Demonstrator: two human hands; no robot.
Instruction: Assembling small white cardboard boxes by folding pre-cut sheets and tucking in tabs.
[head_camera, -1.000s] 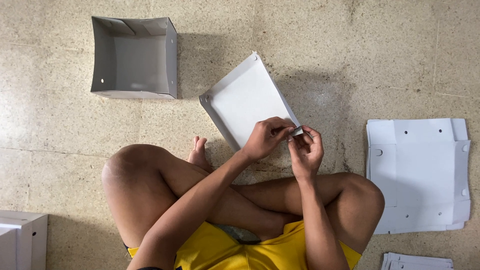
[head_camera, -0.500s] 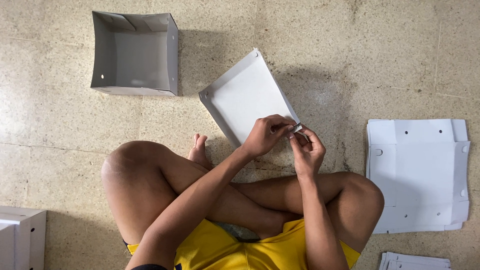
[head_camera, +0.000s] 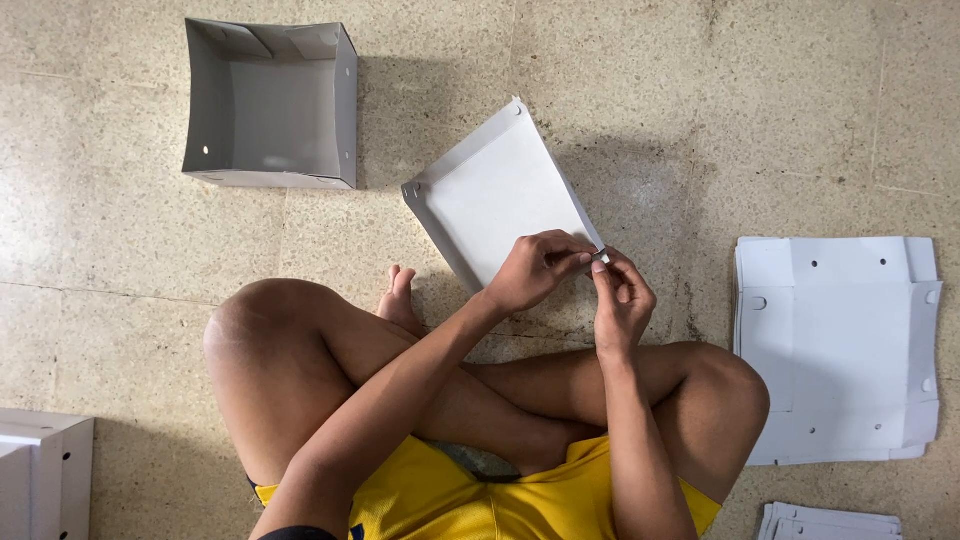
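Note:
I sit cross-legged on a speckled stone floor. A flat white cardboard box blank (head_camera: 495, 190) with its side flaps partly folded up lies tilted in front of my knees. My left hand (head_camera: 535, 268) pinches the blank's near right corner from the left. My right hand (head_camera: 622, 300) pinches the same corner from the right, fingertips meeting at a small folded tab (head_camera: 599, 256). Both hands are closed on that corner.
A finished grey-white open box (head_camera: 270, 105) stands at the upper left. A stack of flat white blanks (head_camera: 840, 345) lies at the right, more sheets (head_camera: 830, 522) at the bottom right. Another assembled box (head_camera: 40, 470) sits at the bottom left edge.
The hands stay on the same corner of the blank, with small finger movements only. The blank has barely shifted.

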